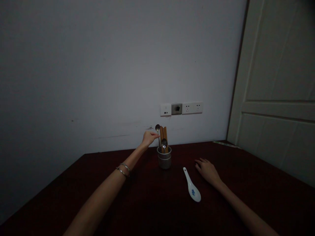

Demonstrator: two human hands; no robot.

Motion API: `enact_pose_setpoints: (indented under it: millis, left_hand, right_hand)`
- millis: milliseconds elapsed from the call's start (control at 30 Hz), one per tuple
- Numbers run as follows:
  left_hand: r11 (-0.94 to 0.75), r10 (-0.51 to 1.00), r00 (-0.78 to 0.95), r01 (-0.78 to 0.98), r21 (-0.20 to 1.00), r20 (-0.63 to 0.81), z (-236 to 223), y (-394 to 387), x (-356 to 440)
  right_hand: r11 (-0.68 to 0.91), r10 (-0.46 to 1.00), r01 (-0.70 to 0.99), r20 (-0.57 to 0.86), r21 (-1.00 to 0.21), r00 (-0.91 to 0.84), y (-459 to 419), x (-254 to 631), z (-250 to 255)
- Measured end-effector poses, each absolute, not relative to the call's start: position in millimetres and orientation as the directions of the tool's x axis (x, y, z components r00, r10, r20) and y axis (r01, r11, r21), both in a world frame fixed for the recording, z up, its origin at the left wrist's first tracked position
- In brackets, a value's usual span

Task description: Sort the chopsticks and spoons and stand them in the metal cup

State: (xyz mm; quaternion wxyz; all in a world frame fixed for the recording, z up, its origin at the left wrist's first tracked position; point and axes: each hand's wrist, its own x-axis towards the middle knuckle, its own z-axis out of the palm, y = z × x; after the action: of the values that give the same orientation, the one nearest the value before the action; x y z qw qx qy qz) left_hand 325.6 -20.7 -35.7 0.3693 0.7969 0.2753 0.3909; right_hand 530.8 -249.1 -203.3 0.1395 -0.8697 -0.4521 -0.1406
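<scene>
A grey metal cup stands upright on the dark red table, holding several wooden chopsticks and metal spoons. My left hand reaches in from the left, its fingertips pinched on the handle of one metal spoon, just below the bowl. That spoon's lower end is hidden in the cup. A second metal spoon leans at the front, bowl up. To the right, a white soup spoon with a blue mark lies on the table. Beside it rests my right hand, palm down, fingers loosely stretched and holding nothing.
The table meets a pale wall at the back. Wall sockets sit above the cup. A panelled door stands at the right, and a thin flat strip lies by the table's back right edge.
</scene>
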Motion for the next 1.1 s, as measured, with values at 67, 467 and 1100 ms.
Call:
enact_pose_setpoints:
  millis: [67,467,1100]
  left_hand:
    - [-0.581,0.725,0.553,0.172,0.795,0.411,-42.5,-18.5,325.1]
    - [-0.504,0.750,0.584,0.199,0.841,0.311,-72.7,-9.0,329.2]
    - [-0.455,0.732,0.635,0.185,0.871,0.247,-95.2,-1.6,330.5]
  right_hand:
    - [-0.554,0.747,0.825,0.371,-0.111,0.551,-248.8,531.0,-203.5]
    - [-0.562,0.741,0.819,0.370,-0.116,0.560,-251.1,526.0,-198.2]
    - [-0.560,0.737,0.820,0.383,-0.117,0.557,-250.5,528.2,-200.9]
